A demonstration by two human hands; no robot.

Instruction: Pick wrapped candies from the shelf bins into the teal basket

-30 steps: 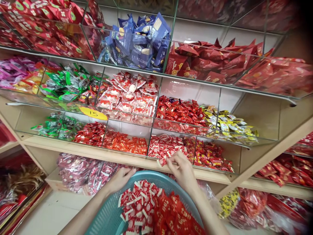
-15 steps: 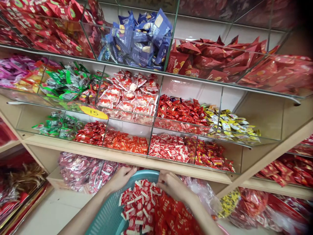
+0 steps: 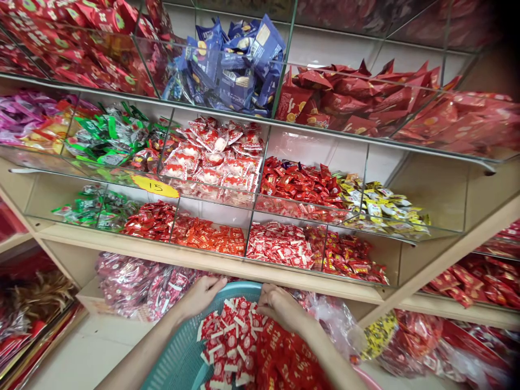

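Observation:
A teal plastic basket point(image 3: 174, 346) is at the bottom centre, tilted toward me. My left hand point(image 3: 205, 295) is closed on its far rim at the left, with part of the fingers hidden. My right hand point(image 3: 282, 307) grips the same rim farther right, its fingers curled. Inside the basket, red-and-white wrapped candies point(image 3: 233, 338) fill the middle. Beside them, under my right forearm, lie red wrappers with gold lettering point(image 3: 284, 357); my arm covers some of these.
Just beyond the basket stands a wooden shelf edge point(image 3: 195, 259) with glass-fronted compartments. They hold red-and-white candies point(image 3: 278, 244), orange-red candies point(image 3: 211, 234) and blue packets point(image 3: 239, 70). A yellow oval tag point(image 3: 155, 187) reads 15. Clear plastic bags point(image 3: 125, 284) sit below the shelf.
My right hand has shifted very slightly left along the rim. The view has also drifted a little; both hands stay at the basket.

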